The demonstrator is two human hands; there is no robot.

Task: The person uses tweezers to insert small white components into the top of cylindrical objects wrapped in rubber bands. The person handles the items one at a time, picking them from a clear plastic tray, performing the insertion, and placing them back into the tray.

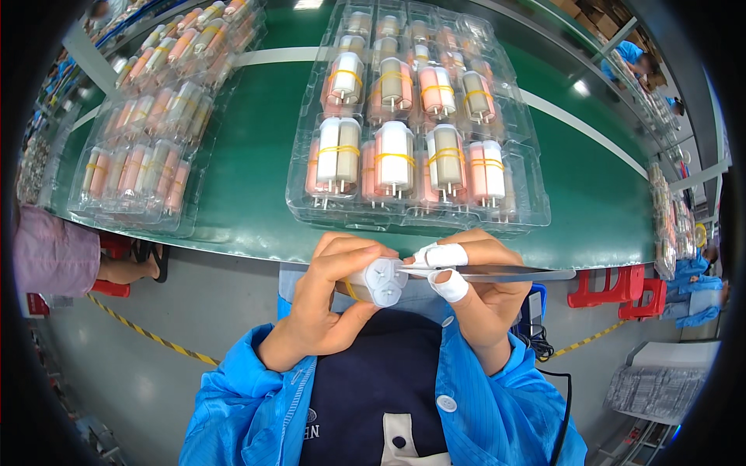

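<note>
A bundle of cylinders with pale caps (386, 281) is gripped in my left hand (330, 291), its capped end turned toward my right. Part of a yellow rubber band shows around it beside my fingers. In my right hand (486, 291) are long metal tweezers (509, 274), pinched between the thumb and fingers. White coverings wrap the thumb and a finger of that hand. The narrow tips of the tweezers reach the capped end; whether they grip anything there I cannot tell. Both hands are in front of the green table's (256, 233) near edge.
Stacked clear plastic trays (299, 182) of banded pink, white and grey cylinders stand ahead; another stack (81, 203) is at left. Red stools (610, 289) and a person in blue (691, 291) are at right. A person in pink (58, 247) is at left. A black cable (569, 404) hangs beside me.
</note>
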